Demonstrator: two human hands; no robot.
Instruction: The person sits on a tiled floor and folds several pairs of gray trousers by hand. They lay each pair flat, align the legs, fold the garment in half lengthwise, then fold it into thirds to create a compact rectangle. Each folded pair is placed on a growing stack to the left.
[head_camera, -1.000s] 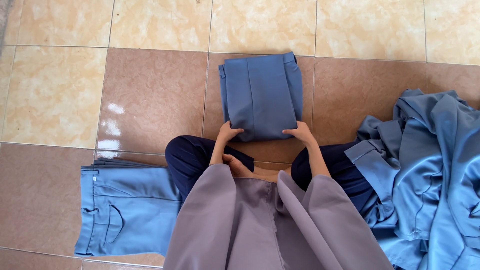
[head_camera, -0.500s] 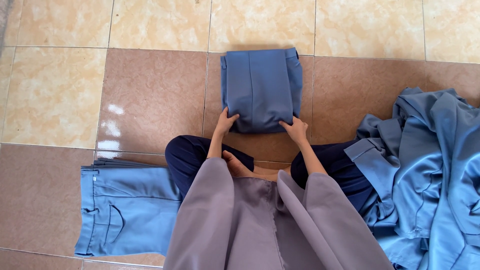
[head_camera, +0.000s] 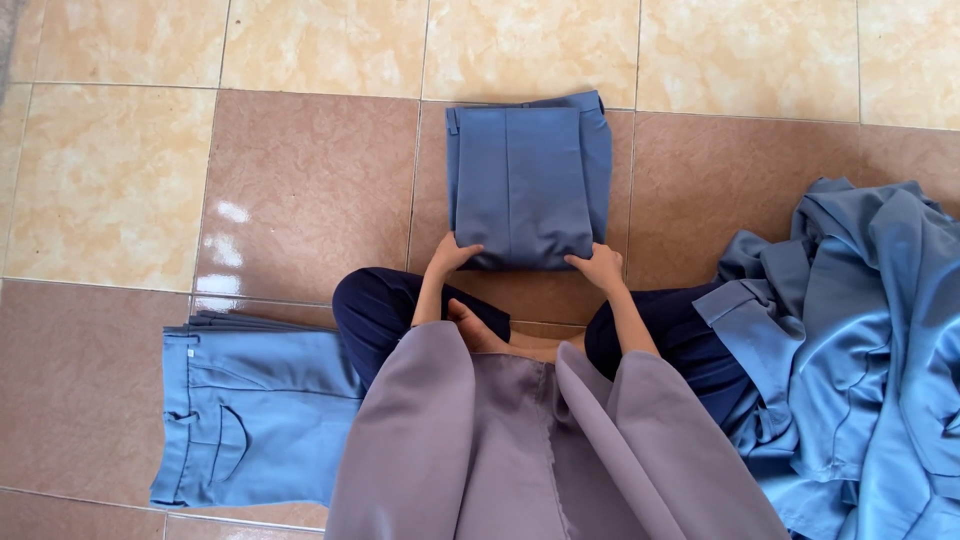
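A folded pair of blue trousers lies flat on the tiled floor in front of my crossed legs. My left hand holds its near left corner and my right hand holds its near right corner, fingers curled on the folded edge. My mauve sleeves and dark trouser legs fill the lower middle of the view.
A second pair of lighter blue trousers lies spread on the floor at my left. A heap of crumpled blue garments sits at my right. The floor is brown and beige tile.
Both hands have slid the folded trousers a little farther from my legs and shifted along its near edge; the bundle looks squarer now.
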